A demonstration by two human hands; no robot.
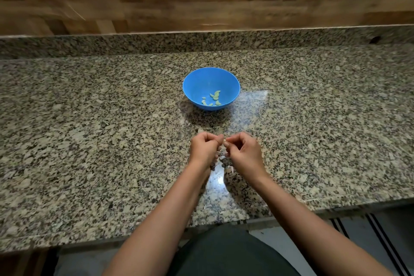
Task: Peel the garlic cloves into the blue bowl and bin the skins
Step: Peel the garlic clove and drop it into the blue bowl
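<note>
Granite, speckled grey and tan, forms the surface (89,119) at which we stand. Reading from the left, our left hand (205,149) is curled, thumb and forefinger pinched on one end of a small pale garlic clove (224,140) held just above the surface. So little of the clove shows that we cannot tell its long axis. Straight ahead of this hand, farther from us and apart from both hands, sits the blue bowl (190,87), upright, with several peeled cloves (215,97) on its floor. Moving right, our right hand (243,152) mirrors the left, fingers curled and fingertips pinched on the clove's other end, so the two hands meet at it. The relation that matters is that the bowl lies directly beyond the pinch and slightly to its left. We judge the left hand the nearer for the drop, by a short forward reach. Pale skin scraps (208,206) lie on the surface between our forearms, and no bin shows.
</note>
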